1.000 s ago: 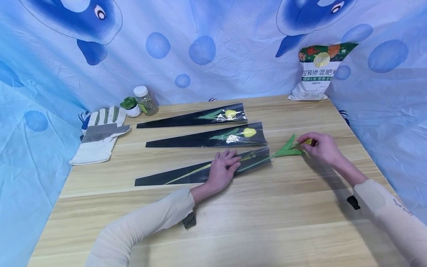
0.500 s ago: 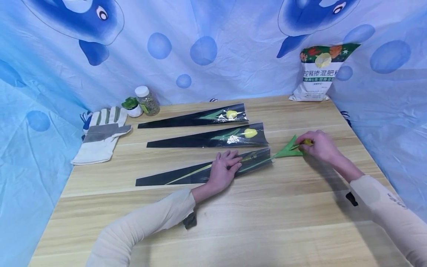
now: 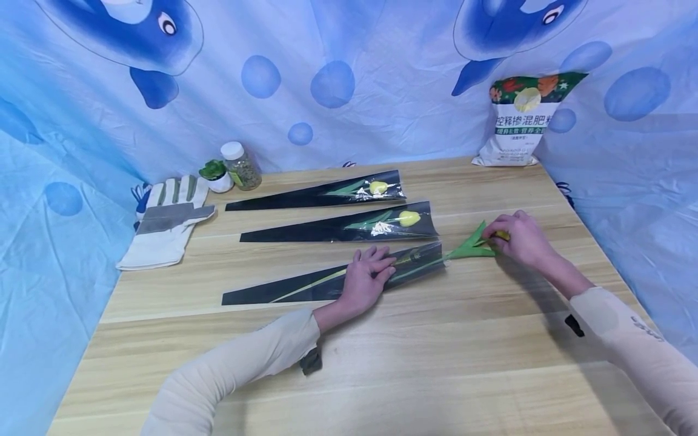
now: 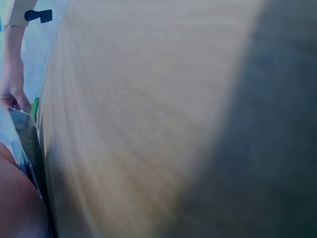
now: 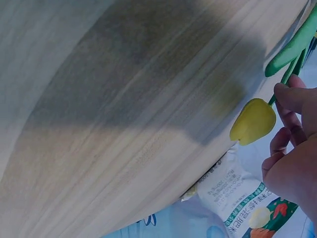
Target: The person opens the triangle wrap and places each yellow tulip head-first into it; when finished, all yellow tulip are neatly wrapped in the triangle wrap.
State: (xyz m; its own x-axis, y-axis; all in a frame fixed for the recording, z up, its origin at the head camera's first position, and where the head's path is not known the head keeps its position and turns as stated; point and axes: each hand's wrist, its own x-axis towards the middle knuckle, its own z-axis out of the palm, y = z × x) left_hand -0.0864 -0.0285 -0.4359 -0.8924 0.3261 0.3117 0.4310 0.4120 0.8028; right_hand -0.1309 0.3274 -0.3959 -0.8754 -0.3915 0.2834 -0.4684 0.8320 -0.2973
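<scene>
My right hand (image 3: 520, 239) pinches a yellow artificial tulip (image 5: 253, 121) by its stem just below the bloom, between thumb and fingers. The tulip's green leaves (image 3: 471, 245) lie outside the mouth of a black sleeve with a clear front (image 3: 294, 287), while its stem runs inside. My left hand (image 3: 363, 278) rests flat over the wide part of this sleeve, fingers spread to the right. Part of the stem is hidden under it. In the left wrist view, only a blurred piece of the left hand (image 4: 20, 203) shows beside the sleeve's edge.
Two similar sleeves, a middle one (image 3: 294, 231) and a far one (image 3: 283, 200), each hold a yellow tulip. Work gloves (image 3: 158, 236), a small potted succulent (image 3: 216, 175) and a white-capped jar (image 3: 242, 166) stand back left. A fertilizer bag (image 3: 515, 124) leans at the back right.
The right wrist and forearm have shifted very slightly left, with the pinch on the tulip kept. The left hand and the sleeves stay where they were.
</scene>
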